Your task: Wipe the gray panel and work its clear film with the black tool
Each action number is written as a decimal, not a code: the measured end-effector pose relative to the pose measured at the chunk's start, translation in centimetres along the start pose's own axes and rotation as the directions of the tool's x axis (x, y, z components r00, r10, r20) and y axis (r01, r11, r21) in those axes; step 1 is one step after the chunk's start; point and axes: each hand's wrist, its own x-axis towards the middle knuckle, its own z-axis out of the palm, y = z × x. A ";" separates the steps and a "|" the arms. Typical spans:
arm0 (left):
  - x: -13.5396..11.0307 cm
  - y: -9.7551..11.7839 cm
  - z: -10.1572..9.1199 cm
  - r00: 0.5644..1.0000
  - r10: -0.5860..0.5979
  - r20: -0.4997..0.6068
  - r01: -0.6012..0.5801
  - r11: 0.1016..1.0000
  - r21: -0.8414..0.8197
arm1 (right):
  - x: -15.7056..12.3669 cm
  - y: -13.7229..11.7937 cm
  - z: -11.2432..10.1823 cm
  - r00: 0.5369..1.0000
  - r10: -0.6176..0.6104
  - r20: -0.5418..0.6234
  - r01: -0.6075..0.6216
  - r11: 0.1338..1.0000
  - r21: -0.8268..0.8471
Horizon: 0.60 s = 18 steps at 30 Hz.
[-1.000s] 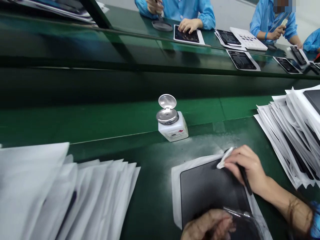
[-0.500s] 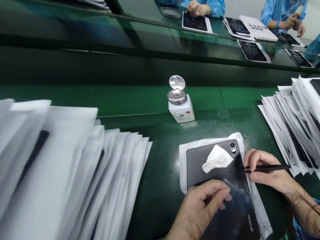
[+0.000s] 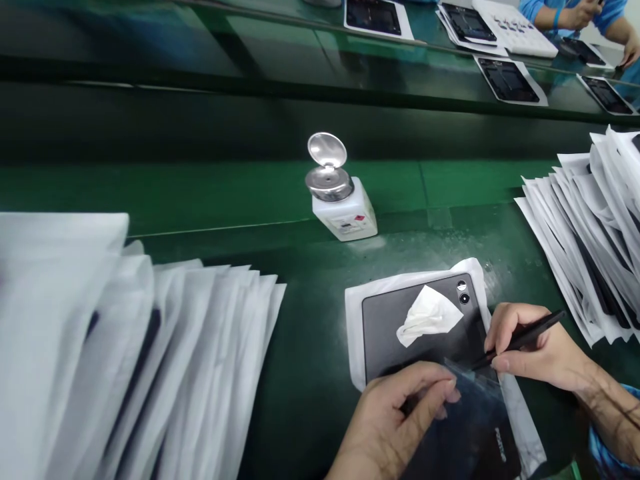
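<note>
A dark tablet (image 3: pixel 450 348) lies with its back up on a white sleeve (image 3: pixel 356 333), on the green table (image 3: pixel 295 373). Its long axis goes from far to near, and the near end leans a little to the right; two lenses are in the far right corner. On its far half there is a folded white wipe (image 3: pixel 431 317).

The left hand (image 3: pixel 400 417) is above the near left part of the tablet, thumb and forefinger pressed together on the edge of a clear film (image 3: pixel 467 383). This film spreads to the right from the fingertips, over the tablet. The right hand (image 3: pixel 537 350) is at the right edge of the tablet and holds black tweezers (image 3: pixel 536 331) like a pen.

The important relation is this: the tweezers point left and slightly near, with the tip just beside the film, a little to the right of the left fingertips. Whether the tip touches the film, I cannot tell.

Farther away stands a white bottle (image 3: pixel 350 213) with its metal lid raised. Stacks of white sleeves are at left (image 3: pixel 200 353) and right (image 3: pixel 585 233).
</note>
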 end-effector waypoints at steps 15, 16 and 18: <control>-0.5 0.3 -0.1 1.000 0.015 -0.007 -0.015 1.000 0.022 | -0.5 -0.4 1.2 0.987 -0.157 -0.042 0.155 0.987 -0.040; -0.5 0.2 -0.1 1.000 0.020 -0.001 -0.020 1.000 0.023 | -0.6 -0.4 1.4 0.984 -0.176 -0.037 0.175 0.984 -0.037; -0.5 0.1 -0.2 1.000 0.019 0.002 -0.019 0.999 0.029 | -0.5 0.0 1.5 0.980 -0.185 -0.068 0.186 0.983 0.006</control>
